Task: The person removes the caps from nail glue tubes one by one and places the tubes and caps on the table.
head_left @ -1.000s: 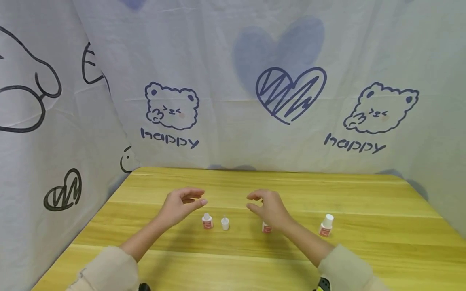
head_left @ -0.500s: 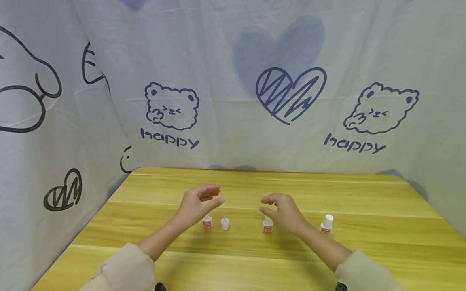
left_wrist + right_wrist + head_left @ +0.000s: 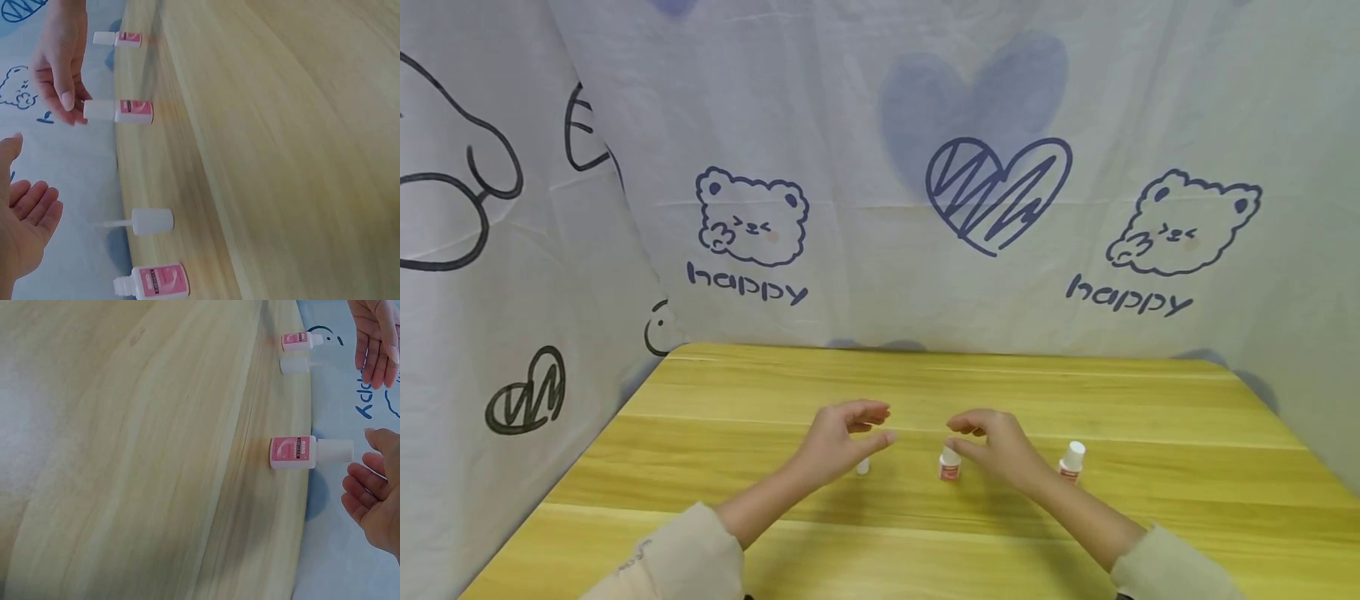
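My left hand (image 3: 846,442) hovers over the table with nothing in it, fingers loosely bent and thumb apart. Below it stands a loose white cap (image 3: 153,221) with its thin applicator stem pointing up. Beside that cap, an uncapped small white bottle (image 3: 164,281) with a pink label is hidden behind my left hand in the head view. My right hand (image 3: 1003,450) has its relaxed fingers around the height of the white cap on the middle bottle (image 3: 292,453), thumb close beside it. Another capped bottle (image 3: 1072,460) stands to the right, partly covered by my right wrist.
The bottles stand on a yellow wood-grain table (image 3: 880,550). A pale cloth (image 3: 865,300) with bear and heart drawings hangs behind the table, and another hangs along its left side.
My left hand has moved right, from left of the uncapped bottle to over the loose cap. My right hand has shifted right and lower, uncovering the middle bottle. The bottles stay put.
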`<state>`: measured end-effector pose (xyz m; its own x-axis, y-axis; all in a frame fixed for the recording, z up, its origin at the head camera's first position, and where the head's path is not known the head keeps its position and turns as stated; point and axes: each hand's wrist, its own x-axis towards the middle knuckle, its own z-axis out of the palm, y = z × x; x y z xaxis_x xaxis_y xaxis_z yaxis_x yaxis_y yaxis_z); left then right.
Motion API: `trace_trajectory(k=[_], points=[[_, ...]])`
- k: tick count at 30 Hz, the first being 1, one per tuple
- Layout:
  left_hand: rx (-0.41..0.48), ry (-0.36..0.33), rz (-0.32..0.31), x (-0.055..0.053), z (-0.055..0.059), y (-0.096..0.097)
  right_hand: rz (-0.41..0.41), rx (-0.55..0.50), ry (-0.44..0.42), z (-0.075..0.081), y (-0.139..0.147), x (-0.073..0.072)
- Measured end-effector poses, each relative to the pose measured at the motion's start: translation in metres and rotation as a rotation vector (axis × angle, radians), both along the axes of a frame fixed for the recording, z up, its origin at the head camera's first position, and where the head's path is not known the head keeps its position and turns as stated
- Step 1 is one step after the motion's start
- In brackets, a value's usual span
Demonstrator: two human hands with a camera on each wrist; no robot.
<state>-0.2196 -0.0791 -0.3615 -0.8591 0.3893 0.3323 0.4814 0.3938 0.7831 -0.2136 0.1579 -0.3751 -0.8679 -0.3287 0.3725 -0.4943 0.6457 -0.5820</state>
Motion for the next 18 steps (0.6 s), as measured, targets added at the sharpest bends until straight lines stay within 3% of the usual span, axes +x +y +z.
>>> trace_trajectory(k=[5, 11, 18], points=[[-0.019, 0.026, -0.023, 0.007, -0.008, 0.006, -0.003, -0.025, -0.037, -0.002, 0.002, 0.0], [-0.009, -0.022, -0.056, 0.017, -0.018, 0.014, 0.01, -0.065, -0.071, -0.004, 0.003, 0.001], [-0.03, -0.021, -0.073, 0.024, -0.032, 0.022, 0.012, -0.098, -0.103, -0.008, 0.003, 0.001]])
